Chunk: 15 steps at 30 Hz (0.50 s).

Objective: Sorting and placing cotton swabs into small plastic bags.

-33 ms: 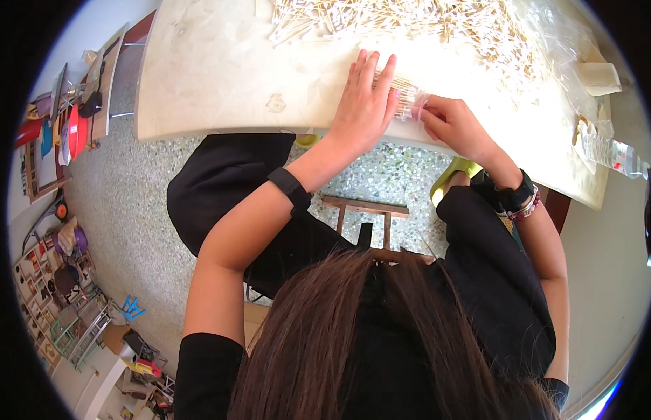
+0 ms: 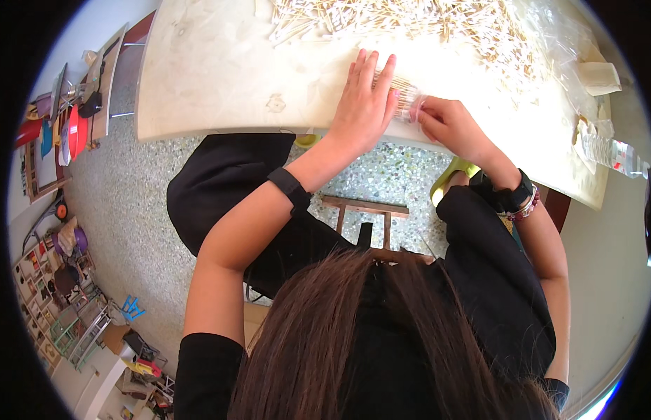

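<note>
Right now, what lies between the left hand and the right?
A bundle of swabs lies between the left hand and right hand, in the head view.

Left hand over a cotton-swab bundle, right hand at its right end.

White-tipped, tan-stemmed swabs show against a pale cream bench with a brownish mark. The trousers are plain black, the shoes yellow-green, the grey floor speckled.
</note>
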Tool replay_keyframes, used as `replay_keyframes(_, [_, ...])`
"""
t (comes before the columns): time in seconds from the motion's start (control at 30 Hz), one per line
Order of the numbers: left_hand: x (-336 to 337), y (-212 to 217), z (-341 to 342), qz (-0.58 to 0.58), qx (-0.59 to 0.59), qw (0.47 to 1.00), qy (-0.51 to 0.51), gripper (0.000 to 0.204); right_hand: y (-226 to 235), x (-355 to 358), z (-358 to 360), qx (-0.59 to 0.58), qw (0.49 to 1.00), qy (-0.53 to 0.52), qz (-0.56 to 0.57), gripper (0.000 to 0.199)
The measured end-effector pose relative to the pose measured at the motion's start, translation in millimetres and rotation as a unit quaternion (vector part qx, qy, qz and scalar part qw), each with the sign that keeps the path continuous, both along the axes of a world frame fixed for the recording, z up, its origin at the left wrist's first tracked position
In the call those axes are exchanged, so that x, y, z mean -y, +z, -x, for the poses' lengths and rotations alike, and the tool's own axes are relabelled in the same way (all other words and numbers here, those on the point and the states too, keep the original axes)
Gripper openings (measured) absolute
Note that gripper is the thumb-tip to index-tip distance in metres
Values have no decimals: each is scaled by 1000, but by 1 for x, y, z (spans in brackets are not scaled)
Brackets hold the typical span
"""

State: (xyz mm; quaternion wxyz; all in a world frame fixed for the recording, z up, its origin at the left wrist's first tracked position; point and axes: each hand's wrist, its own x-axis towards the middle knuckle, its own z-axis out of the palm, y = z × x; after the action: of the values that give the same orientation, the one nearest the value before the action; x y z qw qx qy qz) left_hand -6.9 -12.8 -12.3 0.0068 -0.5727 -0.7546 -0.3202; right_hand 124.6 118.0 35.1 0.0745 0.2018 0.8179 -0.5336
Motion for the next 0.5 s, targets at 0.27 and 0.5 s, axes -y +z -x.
replay_keyframes(0.27, [-4, 13, -2, 33, -73, 997, 20, 45, -2, -7, -6, 31, 997, 1, 71, 23])
replay_keyframes(0.5, [-26, 8, -24, 52, -58, 997, 2, 50, 0, -32, -19, 95, 991, -56, 79, 24])
